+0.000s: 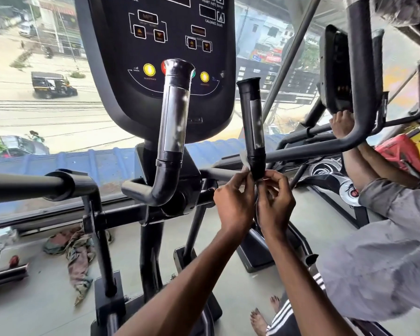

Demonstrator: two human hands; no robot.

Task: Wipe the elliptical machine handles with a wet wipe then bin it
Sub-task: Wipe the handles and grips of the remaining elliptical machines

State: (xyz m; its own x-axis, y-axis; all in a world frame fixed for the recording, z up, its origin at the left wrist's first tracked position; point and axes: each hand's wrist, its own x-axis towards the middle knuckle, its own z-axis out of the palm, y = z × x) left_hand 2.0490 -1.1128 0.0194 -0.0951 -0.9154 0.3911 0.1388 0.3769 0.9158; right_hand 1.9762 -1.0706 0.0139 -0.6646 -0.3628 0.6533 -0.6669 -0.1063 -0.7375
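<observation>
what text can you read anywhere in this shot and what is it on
"HEART RATE (bpm)": top right of the console.
"CALORIES (kcal)": console, just below that.
"ISTANCE": console's top edge, the start cut off by the frame.
"RESISTANCE": under the left yellow button, barely legible.
Other console labels and the shop signs outside: too blurred to read.
</observation>
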